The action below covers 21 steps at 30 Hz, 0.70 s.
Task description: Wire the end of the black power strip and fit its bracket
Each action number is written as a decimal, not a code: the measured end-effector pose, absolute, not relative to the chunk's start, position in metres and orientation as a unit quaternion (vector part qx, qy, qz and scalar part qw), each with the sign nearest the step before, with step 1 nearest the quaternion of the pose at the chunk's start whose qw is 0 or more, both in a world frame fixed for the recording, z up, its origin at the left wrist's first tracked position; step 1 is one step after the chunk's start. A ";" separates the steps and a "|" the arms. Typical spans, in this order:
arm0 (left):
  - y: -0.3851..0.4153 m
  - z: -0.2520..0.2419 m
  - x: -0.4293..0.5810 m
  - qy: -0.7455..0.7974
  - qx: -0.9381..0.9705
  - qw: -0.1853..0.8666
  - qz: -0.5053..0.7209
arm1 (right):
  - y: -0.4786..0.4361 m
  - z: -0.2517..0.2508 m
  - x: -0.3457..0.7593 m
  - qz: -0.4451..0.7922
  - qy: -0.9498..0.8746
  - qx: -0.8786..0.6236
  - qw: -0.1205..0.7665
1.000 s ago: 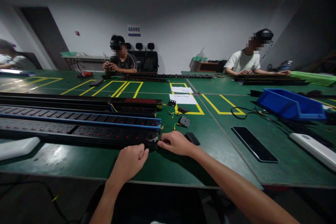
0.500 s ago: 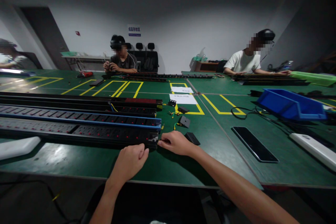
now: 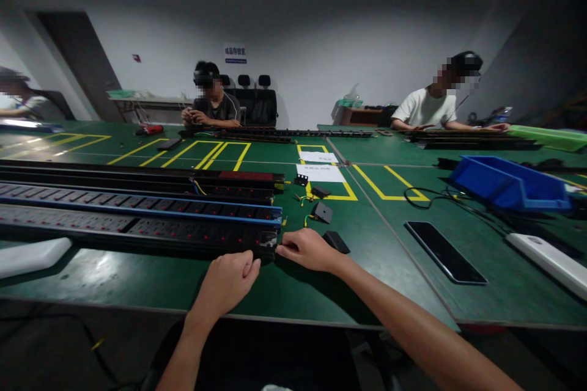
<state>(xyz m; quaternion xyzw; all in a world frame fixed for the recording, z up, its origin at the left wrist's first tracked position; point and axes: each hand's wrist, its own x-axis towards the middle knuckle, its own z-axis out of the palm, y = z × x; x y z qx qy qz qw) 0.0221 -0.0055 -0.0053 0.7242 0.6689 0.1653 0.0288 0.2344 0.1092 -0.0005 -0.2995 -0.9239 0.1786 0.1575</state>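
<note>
Several long black power strips with rows of sockets lie side by side; the nearest power strip (image 3: 183,233) ends close to my hands. My right hand (image 3: 308,249) is closed in a pinch at that strip's right end; what its fingertips hold, if anything, is hidden. My left hand (image 3: 230,278) is curled into a fist just in front of the same strip, and I cannot see inside it. Beside my right hand lies a small black end piece (image 3: 336,242). Behind it is another black end piece (image 3: 322,212) with a green-yellow wire.
On the right lie a phone (image 3: 444,252), a white power bank-like block (image 3: 548,261) and a blue bin (image 3: 509,182). A white object (image 3: 34,258) lies at the left. Papers (image 3: 320,172) sit mid-table. Co-workers sit across the table (image 3: 385,293).
</note>
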 end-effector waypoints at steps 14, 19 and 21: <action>-0.007 -0.002 0.024 0.671 0.721 0.033 0.171 | 0.110 -0.001 0.235 0.176 -0.924 -0.302 0.156; -0.007 -0.004 0.022 0.667 0.724 0.031 0.176 | 0.110 -0.001 0.236 0.176 -0.924 -0.300 0.156; -0.006 -0.005 0.022 0.665 0.725 0.030 0.177 | 0.110 0.000 0.236 0.176 -0.925 -0.298 0.157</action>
